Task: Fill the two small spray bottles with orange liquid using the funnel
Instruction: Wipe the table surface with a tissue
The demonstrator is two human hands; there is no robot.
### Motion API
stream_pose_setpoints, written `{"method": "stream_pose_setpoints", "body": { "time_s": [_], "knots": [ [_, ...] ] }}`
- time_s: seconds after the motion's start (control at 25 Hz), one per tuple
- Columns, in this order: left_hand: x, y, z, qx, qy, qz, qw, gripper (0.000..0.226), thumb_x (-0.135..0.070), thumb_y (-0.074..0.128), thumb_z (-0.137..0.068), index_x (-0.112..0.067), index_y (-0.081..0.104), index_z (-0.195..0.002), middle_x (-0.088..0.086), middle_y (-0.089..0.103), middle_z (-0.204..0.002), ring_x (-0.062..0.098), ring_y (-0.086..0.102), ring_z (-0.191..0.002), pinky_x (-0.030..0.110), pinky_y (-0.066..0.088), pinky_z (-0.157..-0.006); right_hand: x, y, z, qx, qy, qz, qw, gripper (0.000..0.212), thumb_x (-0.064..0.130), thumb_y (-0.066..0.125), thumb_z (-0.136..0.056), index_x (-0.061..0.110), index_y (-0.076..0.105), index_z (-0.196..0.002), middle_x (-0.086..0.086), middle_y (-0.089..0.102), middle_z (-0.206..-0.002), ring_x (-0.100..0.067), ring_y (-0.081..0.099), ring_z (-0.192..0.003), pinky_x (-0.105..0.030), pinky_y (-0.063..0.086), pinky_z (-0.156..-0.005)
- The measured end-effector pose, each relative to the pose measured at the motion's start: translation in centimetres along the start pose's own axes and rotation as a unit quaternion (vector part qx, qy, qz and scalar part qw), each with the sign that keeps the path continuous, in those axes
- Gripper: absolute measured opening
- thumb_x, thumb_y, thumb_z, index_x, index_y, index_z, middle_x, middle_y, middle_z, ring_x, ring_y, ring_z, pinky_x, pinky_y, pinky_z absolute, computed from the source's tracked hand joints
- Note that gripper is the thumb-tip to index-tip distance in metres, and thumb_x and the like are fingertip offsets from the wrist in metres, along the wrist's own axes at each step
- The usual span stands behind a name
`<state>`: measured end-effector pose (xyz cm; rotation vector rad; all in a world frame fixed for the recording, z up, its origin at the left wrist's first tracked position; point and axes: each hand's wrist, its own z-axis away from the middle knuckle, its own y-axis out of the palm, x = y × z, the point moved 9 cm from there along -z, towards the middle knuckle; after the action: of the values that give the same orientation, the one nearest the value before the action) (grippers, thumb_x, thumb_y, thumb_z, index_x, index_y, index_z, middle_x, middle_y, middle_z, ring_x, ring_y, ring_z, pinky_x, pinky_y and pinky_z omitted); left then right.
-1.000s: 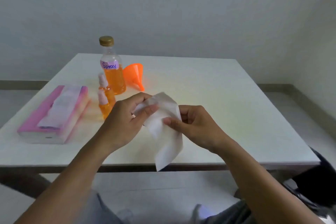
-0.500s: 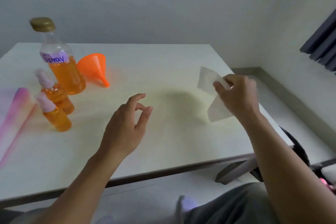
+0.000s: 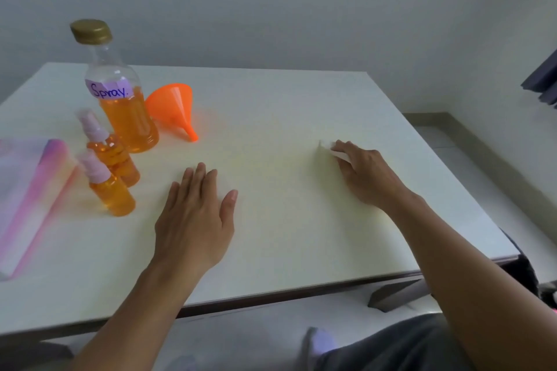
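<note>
Two small spray bottles stand capped at the table's left, both holding orange liquid: the nearer bottle (image 3: 110, 191) and the farther bottle (image 3: 113, 153). Behind them stands the large bottle (image 3: 120, 96) labelled "Spray", gold cap on, about half full of orange liquid. An orange funnel (image 3: 174, 108) lies on its side to its right. My left hand (image 3: 196, 217) rests flat on the table, fingers apart, holding nothing. My right hand (image 3: 364, 172) presses a white tissue (image 3: 336, 154) onto the table at the right; most of the tissue is hidden under the fingers.
A pink and white tissue pack (image 3: 27, 193) lies at the left edge of the white table (image 3: 286, 99). The table's right edge drops to the floor, with a dark curtain (image 3: 545, 81) at far right. My lap is below the front edge.
My right hand carried the tissue from between both hands to the right and down onto the table. My left hand let go and came to lie flat on the table.
</note>
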<state>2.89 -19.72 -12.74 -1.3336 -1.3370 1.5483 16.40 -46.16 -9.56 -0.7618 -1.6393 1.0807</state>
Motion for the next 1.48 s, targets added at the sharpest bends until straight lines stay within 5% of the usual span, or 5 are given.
{"method": "stream_pose_setpoints", "body": {
  "time_s": [0.36, 0.76, 0.96, 1.16, 1.48],
  "knots": [
    [0.3, 0.0, 0.3, -0.001, 0.014, 0.008, 1.0, 0.062, -0.045, 0.011, -0.101, -0.018, 0.007, -0.157, 0.001, -0.002, -0.166, 0.015, -0.006, -0.152, 0.029, -0.007, -0.119, 11.3, 8.6, -1.6, 0.088, -0.104, 0.002, 0.991, 0.053, 0.016, 0.034, -0.11, 0.007, 0.021, -0.16, -0.012, 0.018, -0.169, -0.028, 0.011, -0.157, -0.036, 0.003, -0.125],
    [0.4, 0.3, 0.1, -0.004, 0.01, -0.004, 1.0, 0.062, -0.043, 0.009, -0.101, -0.018, 0.004, -0.158, 0.002, -0.005, -0.166, 0.015, -0.008, -0.151, 0.031, -0.005, -0.121, 8.3, 5.4, 5.6, 0.128, -0.314, 0.011, 0.94, 0.073, -0.024, 0.047, -0.088, 0.009, 0.042, -0.153, -0.005, 0.036, -0.161, -0.013, 0.027, -0.153, -0.029, 0.02, -0.126],
    [0.1, 0.4, 0.2, -0.006, -0.006, -0.012, 1.0, 0.062, -0.041, 0.008, -0.102, -0.015, 0.004, -0.157, 0.005, -0.005, -0.165, 0.018, -0.008, -0.152, 0.034, -0.003, -0.122, -3.4, 0.2, 2.8, 0.069, -0.104, 0.075, 0.989, 0.081, -0.018, 0.035, -0.092, 0.022, 0.021, -0.161, 0.003, 0.016, -0.167, -0.014, 0.016, -0.156, -0.034, 0.014, -0.128],
    [-0.3, 0.3, 0.2, -0.012, -0.007, -0.019, 1.0, 0.061, -0.041, 0.01, -0.102, -0.014, 0.004, -0.157, 0.006, -0.005, -0.165, 0.019, -0.007, -0.152, 0.032, -0.006, -0.12, -1.4, 1.5, -2.1, 0.018, 0.125, 0.073, 0.989, 0.051, -0.009, 0.04, -0.09, -0.007, 0.044, -0.14, -0.027, 0.041, -0.149, -0.04, 0.036, -0.142, -0.044, 0.028, -0.119],
    [0.0, 0.2, 0.0, -0.013, -0.003, -0.009, 1.0, 0.06, -0.04, 0.013, -0.103, -0.015, 0.008, -0.157, 0.004, -0.001, -0.166, 0.017, -0.004, -0.152, 0.031, -0.003, -0.121, 14.9, 9.4, -0.4, 0.126, -0.253, 0.023, 0.959, 0.079, -0.02, 0.037, -0.086, 0.005, 0.023, -0.16, -0.011, 0.014, -0.17, -0.024, 0.006, -0.158, -0.035, 0.004, -0.128]
  ]
}}
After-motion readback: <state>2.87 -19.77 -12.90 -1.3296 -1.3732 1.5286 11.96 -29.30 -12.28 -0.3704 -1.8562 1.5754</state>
